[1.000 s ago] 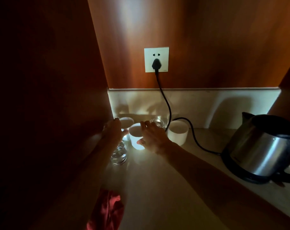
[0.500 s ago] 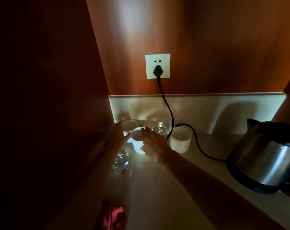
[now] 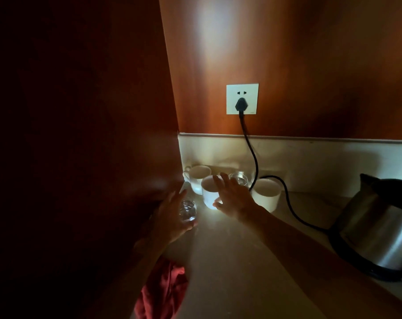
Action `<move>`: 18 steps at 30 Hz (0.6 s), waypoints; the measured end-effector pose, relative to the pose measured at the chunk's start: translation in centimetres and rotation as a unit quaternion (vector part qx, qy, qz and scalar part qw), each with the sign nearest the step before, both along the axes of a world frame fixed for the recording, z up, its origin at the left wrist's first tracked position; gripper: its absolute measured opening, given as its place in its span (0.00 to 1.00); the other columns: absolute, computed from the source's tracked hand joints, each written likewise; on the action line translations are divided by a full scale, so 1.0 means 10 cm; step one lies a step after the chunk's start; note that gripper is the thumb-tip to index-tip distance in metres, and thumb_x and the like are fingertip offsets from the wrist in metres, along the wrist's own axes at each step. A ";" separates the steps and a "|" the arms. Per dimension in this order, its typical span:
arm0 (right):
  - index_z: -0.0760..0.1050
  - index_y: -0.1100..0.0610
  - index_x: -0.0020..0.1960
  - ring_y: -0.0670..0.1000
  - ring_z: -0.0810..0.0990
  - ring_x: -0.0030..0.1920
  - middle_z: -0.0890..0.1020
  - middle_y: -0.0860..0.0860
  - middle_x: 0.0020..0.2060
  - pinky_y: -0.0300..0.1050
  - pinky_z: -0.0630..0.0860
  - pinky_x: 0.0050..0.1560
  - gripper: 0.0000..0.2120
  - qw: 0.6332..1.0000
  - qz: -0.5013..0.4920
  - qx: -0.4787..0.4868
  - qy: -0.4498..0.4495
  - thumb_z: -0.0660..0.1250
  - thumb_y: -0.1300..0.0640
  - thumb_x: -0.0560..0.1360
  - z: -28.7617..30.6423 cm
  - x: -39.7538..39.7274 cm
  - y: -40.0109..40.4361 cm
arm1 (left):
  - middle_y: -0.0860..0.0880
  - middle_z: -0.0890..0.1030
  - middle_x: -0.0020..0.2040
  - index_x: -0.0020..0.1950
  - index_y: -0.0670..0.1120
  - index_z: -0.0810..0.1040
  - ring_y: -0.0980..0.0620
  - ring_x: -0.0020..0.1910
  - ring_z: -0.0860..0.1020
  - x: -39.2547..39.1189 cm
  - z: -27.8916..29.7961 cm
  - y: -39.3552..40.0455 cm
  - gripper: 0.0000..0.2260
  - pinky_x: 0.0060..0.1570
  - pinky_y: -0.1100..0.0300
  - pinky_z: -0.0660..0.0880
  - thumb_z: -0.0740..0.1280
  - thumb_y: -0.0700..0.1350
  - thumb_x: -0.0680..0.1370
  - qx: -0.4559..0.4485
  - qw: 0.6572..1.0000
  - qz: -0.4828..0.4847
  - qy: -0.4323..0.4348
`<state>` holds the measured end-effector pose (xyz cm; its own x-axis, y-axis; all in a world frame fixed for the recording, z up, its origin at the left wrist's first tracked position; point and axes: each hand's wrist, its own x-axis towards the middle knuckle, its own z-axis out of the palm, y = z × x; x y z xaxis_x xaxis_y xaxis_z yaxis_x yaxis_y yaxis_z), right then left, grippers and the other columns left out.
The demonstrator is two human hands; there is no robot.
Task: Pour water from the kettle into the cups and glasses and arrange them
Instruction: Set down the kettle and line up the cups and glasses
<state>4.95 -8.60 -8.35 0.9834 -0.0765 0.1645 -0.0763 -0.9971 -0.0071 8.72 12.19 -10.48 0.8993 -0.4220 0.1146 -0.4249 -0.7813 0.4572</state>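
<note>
Three white cups stand in the dim back left corner of the counter: one with a handle (image 3: 199,178) at the wall, one (image 3: 208,193) in front of it, one (image 3: 265,194) to the right. My right hand (image 3: 233,199) wraps the middle cup, fingers over its rim. My left hand (image 3: 172,215) curls around a small clear glass (image 3: 187,210) holding water, nearer to me. A second glass (image 3: 239,179) stands behind my right hand. The steel kettle (image 3: 379,229) sits on its black base at the right.
A black cord (image 3: 253,157) runs from the white wall socket (image 3: 242,99) down behind the cups and across the counter (image 3: 241,261) to the kettle base. A dark wooden panel (image 3: 80,157) closes the left side. A red sleeve (image 3: 163,293) shows at the bottom.
My left hand has drawn back from the rear handled cup to the near glass and closed around it. My right hand stays on the middle cup. The view has tilted slightly upward.
</note>
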 end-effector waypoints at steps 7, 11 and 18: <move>0.71 0.61 0.71 0.65 0.75 0.63 0.74 0.61 0.67 0.60 0.78 0.53 0.36 0.996 0.022 -0.075 -0.038 0.76 0.45 0.70 0.05 -0.24 -0.17 | 0.47 0.76 0.65 0.75 0.48 0.65 0.56 0.51 0.78 0.01 0.05 -0.14 0.38 0.47 0.73 0.74 0.78 0.45 0.69 -0.041 0.999 0.011 -0.019; 0.79 0.60 0.57 0.63 0.81 0.49 0.81 0.61 0.53 0.56 0.79 0.40 0.31 0.995 -0.033 -0.066 -0.065 0.82 0.47 0.59 0.02 -0.46 -0.49 | 0.44 0.72 0.68 0.72 0.45 0.69 0.46 0.63 0.74 0.03 0.11 -0.25 0.31 0.53 0.61 0.69 0.76 0.48 0.72 0.006 0.999 0.031 -0.031; 0.71 0.59 0.69 0.63 0.73 0.58 0.73 0.61 0.64 0.55 0.76 0.49 0.34 0.988 -0.135 0.031 -0.063 0.76 0.47 0.68 -0.15 -0.75 -1.00 | 0.44 0.70 0.69 0.73 0.48 0.68 0.43 0.68 0.70 0.14 0.17 -0.42 0.30 0.62 0.51 0.69 0.73 0.52 0.73 0.025 0.999 0.039 -0.028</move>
